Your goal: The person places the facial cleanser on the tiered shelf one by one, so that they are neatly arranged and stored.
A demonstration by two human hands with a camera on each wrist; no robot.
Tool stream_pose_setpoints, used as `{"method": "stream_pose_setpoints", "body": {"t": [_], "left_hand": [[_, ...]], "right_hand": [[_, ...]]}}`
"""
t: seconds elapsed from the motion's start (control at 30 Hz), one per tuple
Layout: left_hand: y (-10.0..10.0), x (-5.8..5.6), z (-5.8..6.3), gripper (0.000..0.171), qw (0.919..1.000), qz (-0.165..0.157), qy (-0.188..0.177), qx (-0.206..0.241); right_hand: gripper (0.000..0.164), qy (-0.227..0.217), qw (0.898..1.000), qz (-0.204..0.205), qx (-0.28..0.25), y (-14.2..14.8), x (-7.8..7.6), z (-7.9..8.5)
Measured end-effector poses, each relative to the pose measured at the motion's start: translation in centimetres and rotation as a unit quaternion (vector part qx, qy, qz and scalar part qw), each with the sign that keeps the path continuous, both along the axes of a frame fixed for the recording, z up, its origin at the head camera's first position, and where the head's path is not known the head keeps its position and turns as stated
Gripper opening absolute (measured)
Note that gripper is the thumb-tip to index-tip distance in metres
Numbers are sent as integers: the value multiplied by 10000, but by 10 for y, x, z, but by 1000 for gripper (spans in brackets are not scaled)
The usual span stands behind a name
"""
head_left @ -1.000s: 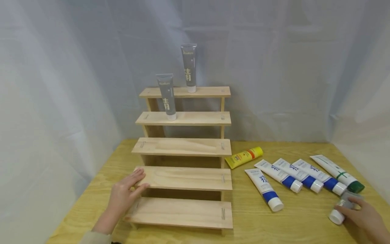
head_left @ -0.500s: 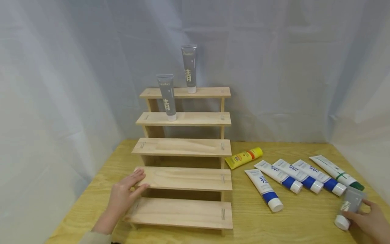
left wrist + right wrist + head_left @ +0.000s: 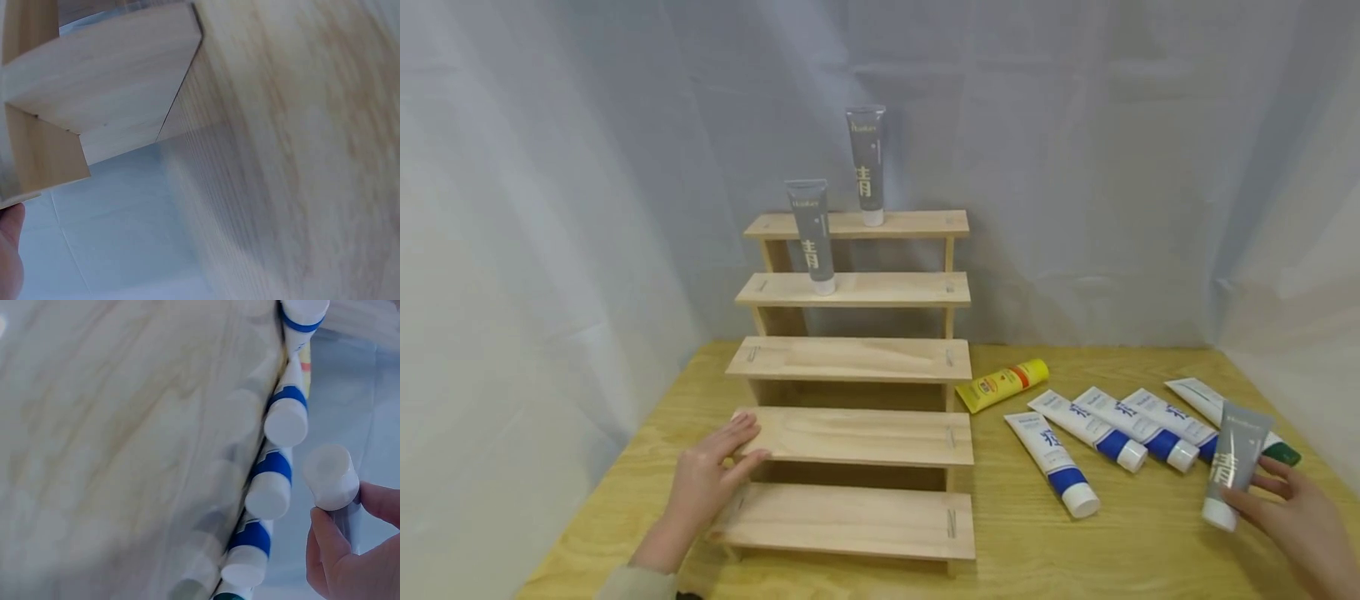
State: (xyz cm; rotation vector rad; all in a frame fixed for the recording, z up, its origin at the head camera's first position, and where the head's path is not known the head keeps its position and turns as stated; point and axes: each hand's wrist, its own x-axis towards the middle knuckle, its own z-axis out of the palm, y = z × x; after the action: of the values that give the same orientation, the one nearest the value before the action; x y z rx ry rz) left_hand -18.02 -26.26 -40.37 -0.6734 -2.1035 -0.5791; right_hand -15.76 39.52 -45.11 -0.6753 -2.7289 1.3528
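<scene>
My right hand pinches a grey squeeze tube with a white cap, holding it tilted, cap down, at the right of the head view. In the right wrist view its white cap faces the camera, between thumb and fingers. My left hand rests on the left end of the second step from the bottom of a stepped wooden display rack; only a bit of that hand shows in the left wrist view. Two similar grey tubes stand on their caps: one on the top step, another one step lower.
Right of the rack, several white tubes with blue bands lie on the wooden table. A yellow tube lies behind them. The held tube partly covers a white tube with a green cap. Pale sheeting encloses the back and sides.
My right hand has lifted the grey tube off the table and turned it more upright, with its label facing the head camera. My left hand has stayed on the rack.
</scene>
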Motion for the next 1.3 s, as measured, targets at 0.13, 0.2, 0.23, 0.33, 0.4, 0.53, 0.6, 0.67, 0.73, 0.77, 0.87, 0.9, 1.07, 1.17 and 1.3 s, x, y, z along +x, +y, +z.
{"method": "stream_pose_setpoints", "body": {"t": [0.13, 0.2, 0.23, 0.33, 0.4, 0.53, 0.6, 0.67, 0.73, 0.77, 0.87, 0.9, 1.07, 1.17, 1.3], "left_hand": [[0, -1, 1, 53, 10000, -13, 43, -10], [0, -1, 1, 52, 9999, -43, 114, -42], [1, -1, 1, 51, 9999, -65, 145, -50], [1, 0, 1, 52, 9999, -63, 123, -41], [0, 0, 0, 53, 9999, -45, 109, -32], [0, 0, 0, 51, 9999, -14, 102, -45], [-1, 0, 0, 50, 9999, -6, 110, -50], [-1, 0, 0, 50, 9999, 3, 111, -60], [-1, 0, 0, 50, 9999, 12, 120, -78], [-1, 0, 0, 50, 9999, 16, 125, -87], [-1, -1, 0, 49, 9999, 13, 134, -99], [-1, -1, 0, 49, 9999, 9, 133, -96], [-1, -2, 0, 48, 9999, -7, 123, -106], [-1, -1, 0, 48, 9999, 6, 129, -103], [-1, -1, -1, 48, 9999, 28, 112, -101]], "right_hand": [[98, 553, 9980, 275, -127, -4, -6, -7], [95, 815, 9960, 351, -126, -6, -9, -10], [94, 878, 9954, 339, -164, -10, -9, -9], [90, 691, 9960, 397, -415, -30, -8, 11], [91, 505, 9962, 518, -490, -45, -7, 26], [85, 798, 9913, 733, -747, -50, -24, 13], [83, 1074, 9879, 831, -745, -44, -39, -4], [80, 1356, 9849, 884, -613, -42, -55, -19], [78, 1565, 9810, 964, -617, -44, -68, -27], [77, 1647, 9793, 970, -664, -46, -74, -30], [75, 1867, 9711, 1028, -1072, -58, -87, -30], [74, 1948, 9679, 1059, -1185, -61, -91, -30], [72, 2303, 9563, 1217, -1327, -79, -112, -27], [71, 2474, 9477, 1367, -1480, -92, -123, -22], [70, 2714, 9321, 1610, -1777, -108, -141, -18]]}}
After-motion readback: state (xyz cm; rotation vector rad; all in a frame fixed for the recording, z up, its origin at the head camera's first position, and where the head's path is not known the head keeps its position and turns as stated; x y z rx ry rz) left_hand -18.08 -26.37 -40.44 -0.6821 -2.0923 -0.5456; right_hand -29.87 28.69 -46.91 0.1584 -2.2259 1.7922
